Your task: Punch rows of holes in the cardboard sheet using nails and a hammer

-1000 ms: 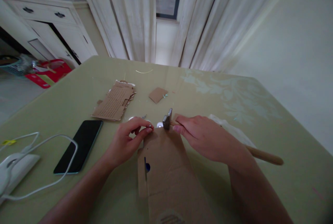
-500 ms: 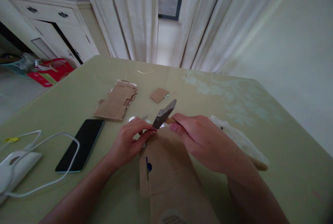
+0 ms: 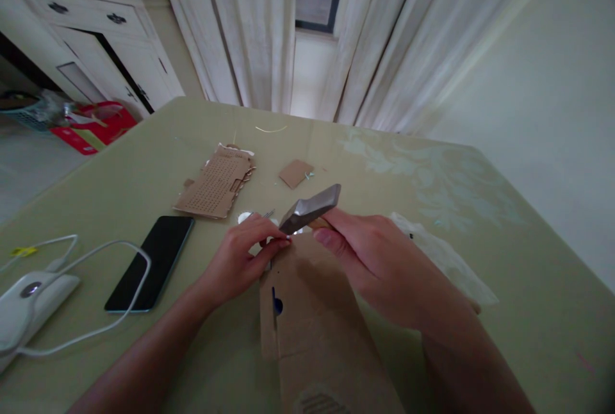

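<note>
My right hand [image 3: 379, 260] grips a small hammer just behind its grey metal head [image 3: 311, 207]; most of the wooden handle is hidden behind my hand and wrist. The head is turned so one end points down-left, right by the fingertips of my left hand [image 3: 243, 257]. Those fingertips are pinched together at the far corner of a brown cardboard piece [image 3: 312, 318] lying flat in front of me. Whatever they pinch is too small to make out.
On the green table [image 3: 408, 170] lie a perforated cardboard sheet [image 3: 216, 180], a small cardboard square [image 3: 295, 173], a black phone [image 3: 151, 262], a white device with a cable [image 3: 29, 298] at the left edge, and a white cloth [image 3: 442, 257] to the right.
The hammer head has rotated from standing upright to lying tilted, and lifted slightly toward my left fingertips. The handle end has swung out of sight behind my right wrist. My left hand barely moved.
</note>
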Tool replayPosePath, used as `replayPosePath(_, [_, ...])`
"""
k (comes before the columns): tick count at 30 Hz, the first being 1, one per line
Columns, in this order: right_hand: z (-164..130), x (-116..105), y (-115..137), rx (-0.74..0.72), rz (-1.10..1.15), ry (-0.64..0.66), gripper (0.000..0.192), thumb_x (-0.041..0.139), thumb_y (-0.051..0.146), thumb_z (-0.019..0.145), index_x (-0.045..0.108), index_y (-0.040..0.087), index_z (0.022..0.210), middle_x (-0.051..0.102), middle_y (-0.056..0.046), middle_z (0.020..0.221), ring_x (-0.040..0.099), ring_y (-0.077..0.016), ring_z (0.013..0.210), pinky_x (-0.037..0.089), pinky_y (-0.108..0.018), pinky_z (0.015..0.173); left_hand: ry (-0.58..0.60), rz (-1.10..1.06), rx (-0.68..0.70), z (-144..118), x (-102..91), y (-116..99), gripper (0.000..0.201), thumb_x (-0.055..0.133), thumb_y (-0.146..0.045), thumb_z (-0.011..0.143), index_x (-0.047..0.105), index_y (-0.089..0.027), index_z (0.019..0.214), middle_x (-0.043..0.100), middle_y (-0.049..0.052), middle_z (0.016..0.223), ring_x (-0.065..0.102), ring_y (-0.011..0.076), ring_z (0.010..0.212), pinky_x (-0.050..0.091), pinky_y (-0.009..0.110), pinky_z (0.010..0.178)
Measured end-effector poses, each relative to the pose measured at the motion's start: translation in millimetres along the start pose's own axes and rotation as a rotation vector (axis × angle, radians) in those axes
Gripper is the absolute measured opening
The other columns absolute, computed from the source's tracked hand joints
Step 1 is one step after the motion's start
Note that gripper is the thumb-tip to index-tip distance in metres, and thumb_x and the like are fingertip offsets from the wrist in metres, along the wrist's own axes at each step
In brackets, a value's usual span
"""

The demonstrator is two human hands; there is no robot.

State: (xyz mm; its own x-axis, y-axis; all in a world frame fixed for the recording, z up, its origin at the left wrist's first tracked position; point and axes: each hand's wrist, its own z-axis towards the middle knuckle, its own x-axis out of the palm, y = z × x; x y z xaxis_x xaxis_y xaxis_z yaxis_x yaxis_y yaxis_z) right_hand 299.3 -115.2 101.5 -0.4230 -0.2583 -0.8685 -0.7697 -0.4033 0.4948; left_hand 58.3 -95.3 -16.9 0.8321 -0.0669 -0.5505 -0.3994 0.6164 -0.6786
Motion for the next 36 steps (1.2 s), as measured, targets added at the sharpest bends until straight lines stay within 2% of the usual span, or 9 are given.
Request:
replayPosePath(5, [1.9,0.1,-2.1,-0.009,-0.023,0.053,0.028,0.046,0.035,0.116,0.068,0.021,0.107,0.075,-0.007,0.094,0.067,-0.021,0.083,0.039,-0.03,0.075,0.03,-0.038,-0.032,-0.4,-0.6,1.8,0.008,0.07,-0.019,0.103,0.077,-0.022,0.099,0.077,0.002,0.091,0.064,0.0167,0.082,0.046,0.029,0.075])
replayPosePath(10, [1.2,-0.7,-3.5,0.001,0.017,0.004,0.03,0.043,0.036,0.117,0.068,0.021,0.11,0.074,-0.006,0.094,0.066,-0.0205,0.081,0.04,-0.03,0.074,0.031,-0.096,-0.067,-2.4,-0.3,2.3,0.009,0.072,-0.018,0.101,0.079,-0.024,0.099,0.075,0.001,0.095,0.065,0.0144,0.082,0.046,0.024,0.067])
replayPosePath(14, [1.9,2.3,-5.2,-0.021,-0.026,0.057,0.029,0.047,0.034,0.116,0.07,0.021,0.104,0.075,-0.007,0.094,0.067,-0.0215,0.085,0.041,-0.031,0.077,0.078,-0.125,-0.106,-2.7,-1.3,2.1,0.014,0.069,-0.019,0.102,0.082,-0.025,0.101,0.074,0.005,0.11,0.069,0.017,0.095,0.054,0.026,0.078])
replayPosePath(16, [1.8,1.9,-5.4,-0.015,-0.017,0.047,0.029,0.047,0.035,0.116,0.07,0.021,0.105,0.075,-0.007,0.093,0.067,-0.0214,0.084,0.042,-0.031,0.077,0.08,-0.125,-0.105,-2.4,-1.7,2.2,0.013,0.07,-0.02,0.102,0.082,-0.025,0.1,0.074,0.005,0.108,0.07,0.0171,0.095,0.055,0.027,0.081])
replayPosePath(20, [1.6,-0.1,-5.8,0.015,0.031,0.0,0.03,0.043,0.036,0.117,0.069,0.021,0.11,0.075,-0.006,0.093,0.067,-0.0207,0.082,0.042,-0.03,0.075,0.059,-0.116,-0.097,-0.7,-1.7,2.1,0.01,0.074,-0.022,0.101,0.084,-0.024,0.1,0.075,0.005,0.102,0.07,0.0155,0.087,0.054,0.025,0.075])
replayPosePath(25, [2.3,2.2,-7.3,-0.014,-0.045,0.086,0.03,0.046,0.034,0.116,0.07,0.02,0.105,0.076,-0.009,0.096,0.069,-0.0227,0.089,0.042,-0.032,0.08,0.087,-0.172,-0.123,-0.3,-2.8,1.6,0.013,0.072,-0.022,0.101,0.084,-0.022,0.097,0.076,0.007,0.102,0.071,0.0172,0.09,0.056,0.025,0.076])
replayPosePath(28, [1.8,1.8,-6.7,0.004,-0.02,0.058,0.031,0.045,0.035,0.117,0.071,0.021,0.11,0.076,-0.008,0.097,0.069,-0.0224,0.088,0.043,-0.032,0.079,0.099,-0.153,-0.159,-1.2,-3.3,2.0,0.013,0.072,-0.026,0.101,0.084,-0.024,0.098,0.075,0.008,0.105,0.071,0.0183,0.092,0.056,0.025,0.072])
replayPosePath(31, [2.7,2.4,-6.8,0.022,-0.006,0.038,0.031,0.044,0.036,0.117,0.071,0.021,0.113,0.075,-0.008,0.097,0.068,-0.0222,0.086,0.042,-0.032,0.078,0.093,-0.158,-0.152,-0.8,-3.4,2.5,0.013,0.073,-0.026,0.101,0.084,-0.023,0.097,0.076,0.008,0.104,0.071,0.0189,0.092,0.057,0.028,0.076])
replayPosePath(36, [5.5,3.6,-9.2,-0.01,-0.078,0.131,0.031,0.047,0.035,0.116,0.071,0.019,0.104,0.075,-0.009,0.096,0.067,-0.0224,0.088,0.041,-0.032,0.08,0.13,-0.208,-0.166,1.5,-6.5,3.7,0.006,0.082,-0.027,0.095,0.083,-0.023,0.099,0.076,0.005,0.098,0.068,0.0166,0.085,0.054,0.027,0.076])
